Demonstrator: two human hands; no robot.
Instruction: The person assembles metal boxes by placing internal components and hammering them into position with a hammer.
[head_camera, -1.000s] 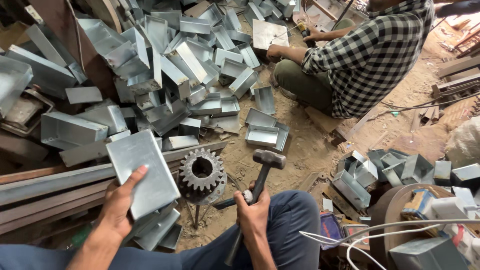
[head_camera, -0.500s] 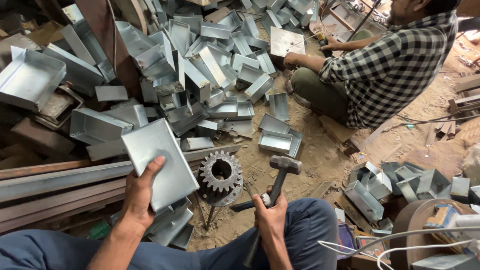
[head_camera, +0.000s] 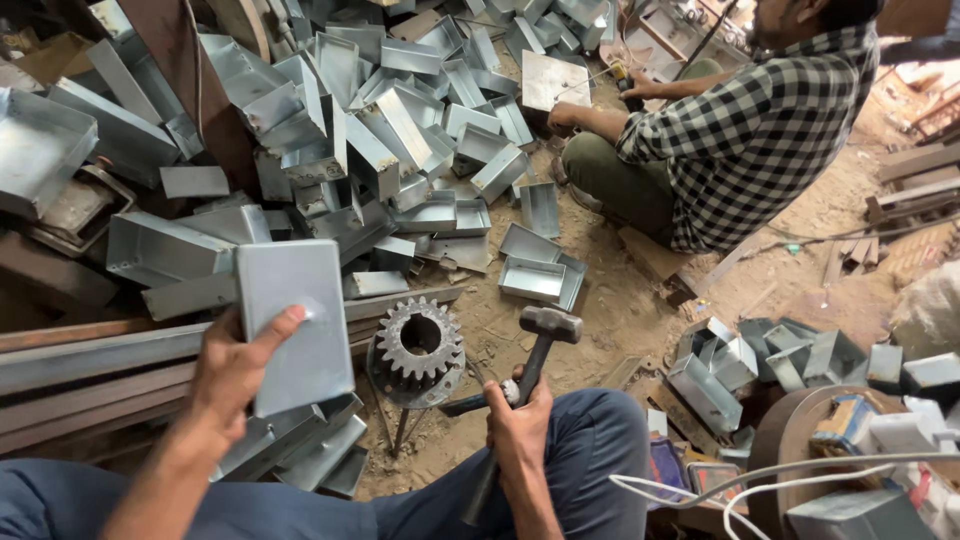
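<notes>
Left hand (head_camera: 232, 365), lower left of the frame: fingers closed on the lower left corner of a flat galvanised sheet-metal plate (head_camera: 295, 320), thumb pressed on its face. The plate is held up, tilted slightly, left of centre, above a stack of similar plates (head_camera: 300, 450) lying on the floor beside the person's knee.

Right hand (head_camera: 518, 420), lower centre: fingers wrapped shut around the dark handle of a hammer (head_camera: 530, 365). The hammer head points up and right and sits just right of a steel gear wheel (head_camera: 420, 345). The gear rests flat on a small stand with thin legs, between the plate and the hammer, apart from both.

Long steel bars (head_camera: 90, 360) run from the left edge toward the gear, passing behind the held plate. A large heap of folded sheet-metal trays (head_camera: 380, 130) fills the upper left and upper centre. Two open trays (head_camera: 535, 275) lie on the dirt floor just above the hammer.

Upper right: a second person in a black-and-white checked shirt (head_camera: 760, 130) sits on the floor, their hands at a flat sheet (head_camera: 555, 80). Whether those hands grip it cannot be determined.

Right edge: smaller folded metal pieces (head_camera: 740, 360) and white cables (head_camera: 760, 475) at the lower right.
</notes>
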